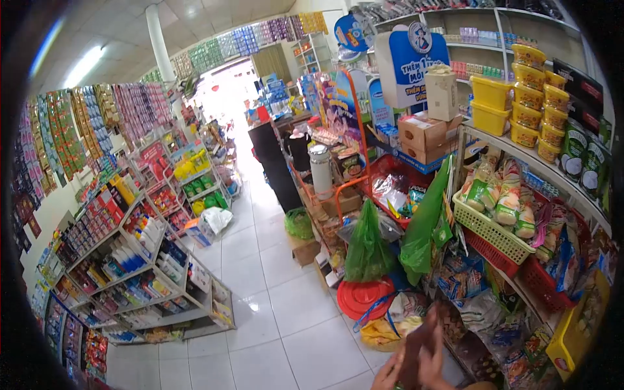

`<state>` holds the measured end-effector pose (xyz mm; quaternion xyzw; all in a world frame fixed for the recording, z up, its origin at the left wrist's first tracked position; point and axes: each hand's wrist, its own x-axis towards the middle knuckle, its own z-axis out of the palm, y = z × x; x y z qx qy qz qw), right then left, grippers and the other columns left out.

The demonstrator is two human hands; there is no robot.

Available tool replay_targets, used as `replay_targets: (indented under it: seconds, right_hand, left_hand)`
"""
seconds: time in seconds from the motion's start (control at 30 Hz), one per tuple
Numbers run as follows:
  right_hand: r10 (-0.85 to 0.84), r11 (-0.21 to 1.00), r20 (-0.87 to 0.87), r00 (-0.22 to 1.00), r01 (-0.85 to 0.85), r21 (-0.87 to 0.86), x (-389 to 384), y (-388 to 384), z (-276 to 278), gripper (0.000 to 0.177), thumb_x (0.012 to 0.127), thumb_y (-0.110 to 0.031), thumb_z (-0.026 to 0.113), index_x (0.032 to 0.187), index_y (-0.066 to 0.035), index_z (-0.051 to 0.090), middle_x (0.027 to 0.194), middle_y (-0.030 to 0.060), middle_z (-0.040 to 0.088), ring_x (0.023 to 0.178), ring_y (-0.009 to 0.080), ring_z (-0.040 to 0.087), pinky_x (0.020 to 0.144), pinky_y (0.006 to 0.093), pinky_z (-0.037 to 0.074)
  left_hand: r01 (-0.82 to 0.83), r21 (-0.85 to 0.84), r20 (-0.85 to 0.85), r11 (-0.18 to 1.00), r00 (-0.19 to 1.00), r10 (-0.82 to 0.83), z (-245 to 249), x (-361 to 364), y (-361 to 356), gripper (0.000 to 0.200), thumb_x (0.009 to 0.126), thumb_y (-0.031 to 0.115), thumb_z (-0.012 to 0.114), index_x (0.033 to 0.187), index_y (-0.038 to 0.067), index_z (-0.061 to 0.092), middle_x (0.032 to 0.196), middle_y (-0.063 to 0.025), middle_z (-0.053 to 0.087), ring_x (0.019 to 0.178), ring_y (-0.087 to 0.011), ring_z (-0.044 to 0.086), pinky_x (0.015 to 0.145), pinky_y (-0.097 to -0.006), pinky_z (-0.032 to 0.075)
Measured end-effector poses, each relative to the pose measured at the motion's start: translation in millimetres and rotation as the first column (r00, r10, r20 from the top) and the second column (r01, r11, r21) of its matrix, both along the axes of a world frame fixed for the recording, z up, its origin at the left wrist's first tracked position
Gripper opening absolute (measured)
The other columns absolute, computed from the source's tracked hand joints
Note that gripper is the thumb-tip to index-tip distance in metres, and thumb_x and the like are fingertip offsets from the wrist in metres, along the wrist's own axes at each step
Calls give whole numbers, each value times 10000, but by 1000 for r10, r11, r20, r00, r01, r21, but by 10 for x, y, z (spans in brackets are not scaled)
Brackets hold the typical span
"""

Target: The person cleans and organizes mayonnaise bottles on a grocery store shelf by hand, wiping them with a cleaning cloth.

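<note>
At the bottom of the head view, my left hand (389,375) is closed around the lower left side of a long, dark reddish-brown item (412,348). My right hand (431,364) presses against its right side, the fingers pointing upward. Blur hides the item's exact kind. Just beyond it lie a yellow bag (382,334) and a round red lid (365,299). Green plastic bags (368,250) hang above these.
Shelving on the right carries a cream basket (489,224) of bottles and stacked yellow tubs (525,97). A shelf unit of bottles and boxes (140,279) stands to the left. White floor tiles (276,286) run between them toward a bright doorway (224,91).
</note>
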<state>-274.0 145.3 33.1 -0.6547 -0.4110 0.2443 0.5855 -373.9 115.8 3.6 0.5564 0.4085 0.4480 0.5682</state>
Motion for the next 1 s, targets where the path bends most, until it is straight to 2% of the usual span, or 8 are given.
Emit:
replay_targets:
  seconds: [0.2, 0.33, 0.43, 0.5, 0.53, 0.63, 0.83, 1.0]
  right_hand:
    - [581, 786, 378, 721, -617, -34, -155, -644, 691, 444, 773, -159, 479, 1181, -7, 389, 1189, 217, 394, 1128, 361, 357, 950, 392, 238]
    - [203, 897, 329, 922, -310, 314, 211, -92, 703, 427, 828, -167, 432, 1229, -49, 344, 1215, 159, 402, 1096, 281, 405, 901, 359, 312]
    - [250, 881, -223, 942, -125, 456, 143, 28, 482, 527, 866, -219, 407, 1313, -86, 161, 870, 113, 551, 706, 183, 533, 650, 274, 435]
    - [613, 742, -118, 781, -519, 424, 14, -157, 432, 520, 848, -197, 433, 1295, -54, 209, 1142, 171, 443, 945, 259, 492, 774, 344, 413]
    - [315, 883, 397, 862, -419, 210, -15, -391, 648, 530, 797, -200, 499, 1256, -29, 296, 1241, 189, 348, 1119, 325, 362, 911, 405, 299]
    - [434, 822, 527, 730, -561, 101, -166, -659, 510, 602, 722, -213, 577, 1236, -28, 323, 1237, 205, 336, 1151, 379, 299, 959, 461, 197]
    - [405, 804, 457, 792, -546, 234, -122, -484, 618, 822, 647, -268, 666, 1282, -44, 193, 1283, 225, 240, 1182, 374, 249, 968, 472, 177]
    - [604, 746, 74, 793, -596, 297, 57, -405, 561, 878, 589, -279, 734, 1262, -27, 231, 1258, 184, 310, 1179, 313, 285, 975, 420, 203]
  left_hand:
    - [-82, -74, 408, 994, 907, 105, 503, -142, 334, 437, 842, 275, 410, 1170, -9, 360, 1159, -145, 435, 1083, -246, 388, 911, -329, 300]
    - [69, -28, 252, 997, 966, -60, 257, 164, 194, 464, 833, 267, 423, 1194, -6, 322, 1162, -145, 429, 1082, -241, 391, 911, -325, 304]
    - [111, -46, 283, 993, 954, -94, 305, 203, 184, 488, 826, 261, 432, 1211, -5, 292, 1165, -146, 424, 1081, -237, 393, 911, -323, 307]
    - [102, -87, 420, 991, 906, -56, 396, 100, 291, 506, 821, 257, 438, 1223, -3, 273, 1166, -146, 421, 1081, -235, 394, 911, -321, 309]
    - [91, -104, 500, 990, 866, -27, 446, 52, 327, 516, 818, 255, 441, 1229, -3, 263, 1167, -146, 420, 1081, -233, 395, 911, -320, 310]
    - [94, -202, 719, 975, 690, 82, 647, -89, 467, 546, 811, 249, 450, 1246, -1, 234, 1170, -146, 415, 1080, -230, 397, 911, -317, 313]
    - [121, -263, 839, 957, 518, 165, 892, -45, 491, 612, 797, 237, 469, 1281, 3, 176, 1175, -147, 406, 1078, -222, 401, 912, -312, 319]
    - [-1, 84, 575, 996, 817, -48, 587, -145, 500, 727, 749, 161, 539, 1314, 54, 94, 1214, -129, 361, 1096, -228, 387, 928, -327, 309]
